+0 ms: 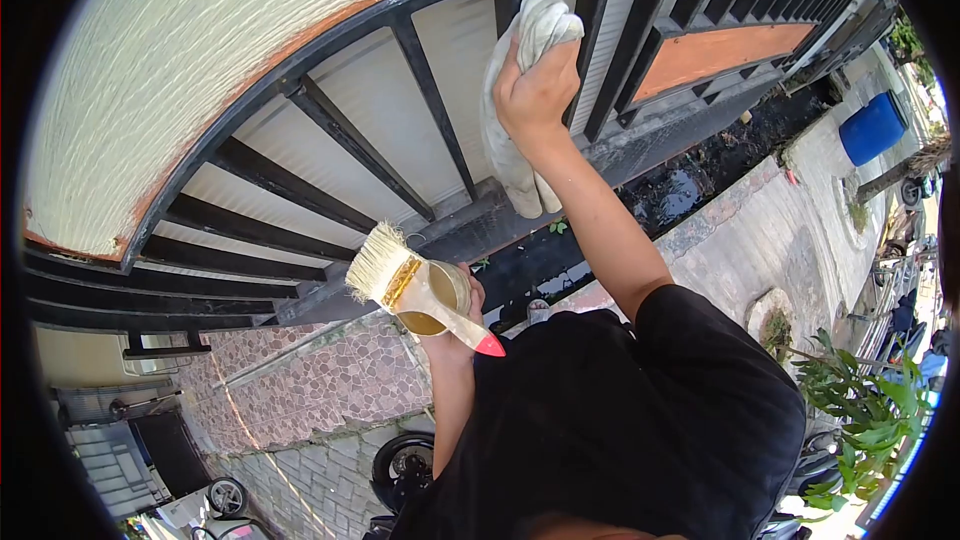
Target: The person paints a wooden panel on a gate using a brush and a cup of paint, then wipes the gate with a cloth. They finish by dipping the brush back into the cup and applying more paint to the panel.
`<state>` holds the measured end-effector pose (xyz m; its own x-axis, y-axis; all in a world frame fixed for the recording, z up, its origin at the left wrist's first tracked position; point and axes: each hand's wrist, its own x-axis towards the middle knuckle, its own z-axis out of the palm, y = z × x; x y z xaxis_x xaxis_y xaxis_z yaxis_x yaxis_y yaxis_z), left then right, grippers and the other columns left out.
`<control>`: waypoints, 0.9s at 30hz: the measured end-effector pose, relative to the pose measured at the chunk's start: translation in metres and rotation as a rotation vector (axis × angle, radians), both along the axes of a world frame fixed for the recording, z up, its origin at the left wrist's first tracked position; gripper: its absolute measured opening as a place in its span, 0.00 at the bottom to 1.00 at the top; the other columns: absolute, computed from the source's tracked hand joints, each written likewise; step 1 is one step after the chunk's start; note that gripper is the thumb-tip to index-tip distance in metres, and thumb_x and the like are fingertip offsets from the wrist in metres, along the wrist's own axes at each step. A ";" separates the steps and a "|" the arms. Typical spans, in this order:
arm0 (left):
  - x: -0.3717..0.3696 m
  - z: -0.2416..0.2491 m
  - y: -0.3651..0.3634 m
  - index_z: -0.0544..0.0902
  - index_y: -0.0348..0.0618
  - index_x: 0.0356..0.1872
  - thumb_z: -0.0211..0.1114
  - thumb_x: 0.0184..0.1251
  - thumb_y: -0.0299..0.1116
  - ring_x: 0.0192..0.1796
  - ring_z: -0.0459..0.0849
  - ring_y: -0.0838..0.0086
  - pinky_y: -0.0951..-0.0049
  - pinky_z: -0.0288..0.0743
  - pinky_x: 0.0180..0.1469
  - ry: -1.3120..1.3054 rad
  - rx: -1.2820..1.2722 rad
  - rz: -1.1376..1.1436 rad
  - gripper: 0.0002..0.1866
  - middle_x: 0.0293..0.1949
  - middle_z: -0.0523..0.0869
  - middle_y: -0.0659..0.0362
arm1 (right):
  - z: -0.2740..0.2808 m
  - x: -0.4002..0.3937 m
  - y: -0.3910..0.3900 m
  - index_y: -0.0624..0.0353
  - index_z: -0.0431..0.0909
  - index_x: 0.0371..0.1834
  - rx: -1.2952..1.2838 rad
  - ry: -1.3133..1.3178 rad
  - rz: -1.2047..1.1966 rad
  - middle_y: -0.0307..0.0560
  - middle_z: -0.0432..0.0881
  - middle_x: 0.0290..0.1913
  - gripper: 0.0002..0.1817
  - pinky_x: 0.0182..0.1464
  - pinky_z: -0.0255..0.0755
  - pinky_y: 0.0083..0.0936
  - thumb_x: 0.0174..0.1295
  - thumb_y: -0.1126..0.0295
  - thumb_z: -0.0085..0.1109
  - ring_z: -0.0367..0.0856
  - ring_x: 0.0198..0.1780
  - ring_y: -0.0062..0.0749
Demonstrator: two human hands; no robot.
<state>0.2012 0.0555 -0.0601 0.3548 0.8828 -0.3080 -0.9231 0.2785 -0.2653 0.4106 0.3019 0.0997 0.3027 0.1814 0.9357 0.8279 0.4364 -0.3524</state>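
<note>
My right hand [540,90] is closed round a bunched white cloth [510,155] and presses it to the black metal bars of a fence [425,70]. The cloth's loose end hangs down to the fence's lower rail. Lower down, near my body, my left hand [447,348] is wrapped round an open can [459,285]. Across the can's mouth rests a wide paintbrush [428,298] with pale bristles, a metal band and a red-tipped handle. The brush hides part of the can's inside, and some left-hand fingers are behind the can.
A cream textured panel [200,60] with an orange edge lies above the bars. A ditch with dark water [680,190] runs below the fence. A blue barrel [872,130] stands on the concrete at right. Leafy branches [870,400] and a motorcycle wheel [405,465] are near my body.
</note>
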 end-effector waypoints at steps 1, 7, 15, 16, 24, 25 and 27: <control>0.003 0.001 0.001 0.82 0.47 0.66 0.66 0.71 0.56 0.65 0.78 0.48 0.50 0.87 0.63 0.006 0.008 0.005 0.30 0.70 0.77 0.45 | -0.024 0.000 0.001 0.74 0.69 0.50 -0.004 -0.024 -0.013 0.76 0.76 0.46 0.20 0.37 0.77 0.56 0.60 0.76 0.68 0.81 0.38 0.74; 0.013 -0.003 0.003 0.83 0.47 0.65 0.66 0.71 0.55 0.64 0.78 0.48 0.51 0.87 0.63 0.026 -0.023 0.005 0.30 0.69 0.78 0.44 | -0.184 0.024 -0.040 0.73 0.68 0.52 -0.634 -0.030 0.137 0.72 0.77 0.48 0.21 0.40 0.81 0.56 0.60 0.77 0.67 0.84 0.40 0.72; 0.021 -0.006 0.005 0.83 0.47 0.65 0.68 0.69 0.57 0.64 0.78 0.49 0.50 0.87 0.63 0.000 -0.022 -0.017 0.31 0.68 0.78 0.46 | -0.047 0.077 -0.041 0.58 0.83 0.49 -0.314 -0.140 0.034 0.58 0.78 0.48 0.19 0.38 0.82 0.45 0.53 0.74 0.75 0.86 0.40 0.58; 0.022 -0.008 0.005 0.83 0.49 0.66 0.67 0.71 0.55 0.68 0.77 0.48 0.49 0.83 0.68 -0.040 0.007 -0.031 0.29 0.69 0.79 0.45 | -0.023 0.078 -0.037 0.57 0.84 0.48 -0.275 -0.182 -0.039 0.56 0.77 0.47 0.19 0.37 0.82 0.43 0.52 0.73 0.76 0.86 0.39 0.55; 0.020 -0.008 0.002 0.83 0.51 0.68 0.68 0.73 0.53 0.71 0.76 0.47 0.48 0.80 0.71 -0.088 0.076 -0.044 0.28 0.70 0.80 0.45 | -0.113 0.077 -0.045 0.56 0.84 0.50 -0.764 -0.382 -0.120 0.55 0.78 0.41 0.20 0.36 0.85 0.43 0.54 0.68 0.75 0.88 0.36 0.52; 0.019 -0.005 0.001 0.83 0.51 0.68 0.68 0.72 0.53 0.71 0.76 0.47 0.48 0.81 0.70 -0.075 0.073 -0.037 0.28 0.69 0.80 0.45 | -0.134 0.078 -0.046 0.57 0.84 0.51 -0.820 -0.386 -0.103 0.57 0.79 0.41 0.20 0.36 0.85 0.44 0.54 0.68 0.75 0.89 0.35 0.53; 0.015 -0.004 0.000 0.83 0.51 0.68 0.68 0.72 0.53 0.70 0.77 0.47 0.48 0.81 0.70 -0.062 0.079 -0.019 0.28 0.69 0.80 0.45 | -0.171 0.077 -0.051 0.58 0.83 0.53 -0.962 -0.346 -0.059 0.60 0.80 0.43 0.21 0.37 0.85 0.47 0.54 0.70 0.74 0.88 0.37 0.56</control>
